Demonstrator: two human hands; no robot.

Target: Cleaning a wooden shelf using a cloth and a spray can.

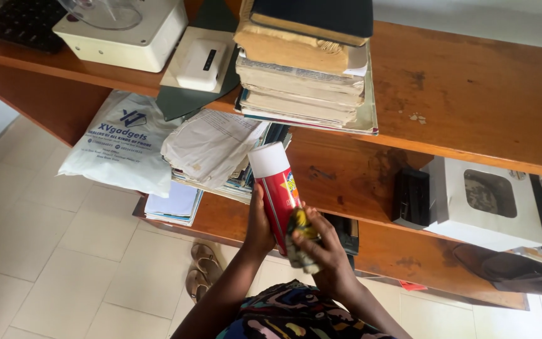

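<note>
Head view: both hands (260, 226) gripping tilted spray can (278, 188).

The right hand (324, 248) covers the lower end of the red spray can (279, 191), and the left hand (260, 220) hides its far side. A stack of books (305, 63) is cut off by the top edge. The keyboard (23, 22) runs off the corner.

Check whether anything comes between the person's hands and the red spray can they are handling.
Nothing visible does. The left hand grips the red spray can directly from behind, and the right hand presses a patterned cloth against its lower body, so only that cloth lies between the right hand's fingers and the can.
</note>
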